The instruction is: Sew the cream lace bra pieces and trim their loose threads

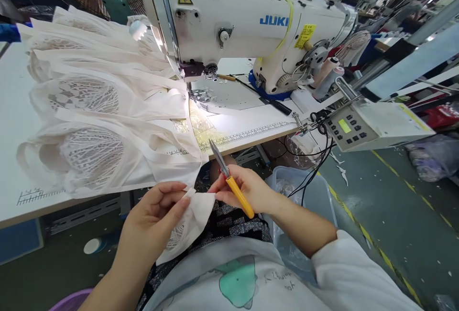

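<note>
My left hand [148, 222] is closed, thumb and fingers pinching the edge of a cream bra piece with a lace cup [201, 213] that hangs over my lap. In my right hand [256, 189] lies a pair of thread snips with a yellow handle [240, 197], blades pointing up and away to the left. The right fingertips also meet the edge of the same bra piece. A thin strip of cloth runs from it up to the needle area of the sewing machine [229, 15]. Several more cream lace bras [91, 153] lie in overlapping rows on the table, left of the machine.
The white table [251, 127] has a printed ruler along its front edge. A control box [362, 127] juts out at the right with black cables below. Under it stands a clear plastic bin [304, 182]. A wooden-handled tool [226, 77] rests behind the needle.
</note>
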`<state>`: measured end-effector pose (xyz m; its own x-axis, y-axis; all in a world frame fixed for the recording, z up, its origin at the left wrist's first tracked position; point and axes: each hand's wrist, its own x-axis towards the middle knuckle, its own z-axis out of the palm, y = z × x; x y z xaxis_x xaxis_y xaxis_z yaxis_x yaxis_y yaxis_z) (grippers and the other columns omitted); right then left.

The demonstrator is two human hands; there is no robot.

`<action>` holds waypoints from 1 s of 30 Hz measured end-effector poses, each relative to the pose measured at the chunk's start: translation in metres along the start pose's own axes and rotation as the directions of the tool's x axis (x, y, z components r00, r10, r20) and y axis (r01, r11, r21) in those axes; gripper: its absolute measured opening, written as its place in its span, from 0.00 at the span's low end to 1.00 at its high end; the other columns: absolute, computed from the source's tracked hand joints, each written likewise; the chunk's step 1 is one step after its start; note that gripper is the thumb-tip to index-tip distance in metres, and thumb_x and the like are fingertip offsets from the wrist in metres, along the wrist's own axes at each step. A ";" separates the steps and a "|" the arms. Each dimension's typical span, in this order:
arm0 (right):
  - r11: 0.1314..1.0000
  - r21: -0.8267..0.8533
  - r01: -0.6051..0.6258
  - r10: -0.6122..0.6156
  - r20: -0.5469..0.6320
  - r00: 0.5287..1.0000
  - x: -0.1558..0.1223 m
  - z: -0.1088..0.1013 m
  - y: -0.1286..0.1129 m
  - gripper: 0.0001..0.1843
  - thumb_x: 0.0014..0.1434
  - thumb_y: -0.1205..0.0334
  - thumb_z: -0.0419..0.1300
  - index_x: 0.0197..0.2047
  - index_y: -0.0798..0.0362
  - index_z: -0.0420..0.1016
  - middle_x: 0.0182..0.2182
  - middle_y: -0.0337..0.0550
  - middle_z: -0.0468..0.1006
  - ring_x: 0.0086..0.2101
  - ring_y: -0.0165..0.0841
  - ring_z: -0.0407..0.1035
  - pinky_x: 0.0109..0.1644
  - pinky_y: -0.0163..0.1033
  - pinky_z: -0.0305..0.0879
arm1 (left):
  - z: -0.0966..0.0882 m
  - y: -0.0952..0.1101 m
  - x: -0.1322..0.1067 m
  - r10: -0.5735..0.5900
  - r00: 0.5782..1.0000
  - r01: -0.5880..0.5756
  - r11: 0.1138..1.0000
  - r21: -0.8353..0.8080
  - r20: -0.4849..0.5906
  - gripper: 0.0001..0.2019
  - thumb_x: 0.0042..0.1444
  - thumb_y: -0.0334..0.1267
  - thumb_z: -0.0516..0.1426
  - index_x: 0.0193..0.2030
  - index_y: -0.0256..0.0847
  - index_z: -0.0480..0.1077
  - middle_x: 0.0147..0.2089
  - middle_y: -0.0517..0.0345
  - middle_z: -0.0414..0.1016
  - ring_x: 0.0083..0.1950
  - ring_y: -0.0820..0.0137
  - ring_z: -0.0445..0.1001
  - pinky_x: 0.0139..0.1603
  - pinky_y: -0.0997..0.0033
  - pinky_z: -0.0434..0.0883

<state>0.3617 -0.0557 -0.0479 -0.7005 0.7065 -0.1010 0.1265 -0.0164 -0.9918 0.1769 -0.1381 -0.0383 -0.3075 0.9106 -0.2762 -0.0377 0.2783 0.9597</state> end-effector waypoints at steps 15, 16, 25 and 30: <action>0.717 -0.663 0.217 0.195 0.489 0.850 -0.003 -0.046 -0.013 0.39 0.47 0.19 0.41 0.27 0.52 0.58 0.22 0.34 0.59 0.22 0.26 0.51 0.24 0.32 0.47 | 0.006 -0.009 0.004 0.125 0.987 -0.132 0.989 0.069 0.103 0.19 0.47 0.47 0.59 0.43 0.43 0.63 0.22 0.66 0.71 0.22 0.73 0.67 0.22 0.74 0.63; 0.712 -0.669 0.211 0.200 0.482 0.853 -0.003 -0.046 -0.013 0.39 0.47 0.19 0.42 0.27 0.52 0.58 0.22 0.34 0.59 0.22 0.26 0.51 0.24 0.32 0.47 | 0.005 -0.011 0.005 0.130 0.985 -0.139 0.987 0.074 0.115 0.19 0.47 0.48 0.59 0.43 0.43 0.63 0.22 0.66 0.71 0.22 0.73 0.67 0.22 0.74 0.63; 0.759 -0.624 0.188 0.203 0.500 0.842 -0.003 -0.045 -0.013 0.40 0.46 0.18 0.39 0.26 0.52 0.58 0.21 0.33 0.58 0.21 0.25 0.50 0.23 0.32 0.46 | 0.001 -0.015 0.007 0.159 0.972 -0.186 0.971 0.149 0.172 0.18 0.50 0.47 0.58 0.46 0.43 0.62 0.23 0.65 0.73 0.25 0.71 0.70 0.25 0.73 0.65; 0.786 -0.596 0.163 0.204 0.499 0.842 -0.004 -0.045 -0.013 0.38 0.48 0.20 0.43 0.26 0.52 0.58 0.21 0.33 0.59 0.22 0.26 0.51 0.24 0.32 0.47 | 0.000 -0.015 0.007 0.149 0.971 -0.181 0.969 0.168 0.185 0.19 0.51 0.48 0.57 0.47 0.44 0.62 0.24 0.64 0.73 0.26 0.70 0.71 0.26 0.71 0.66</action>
<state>0.3940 -0.0264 -0.0311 -0.9146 0.2384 -0.3265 0.4042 0.5236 -0.7500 0.1751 -0.1363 -0.0550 -0.1284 0.9825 -0.1348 0.1791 0.1567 0.9713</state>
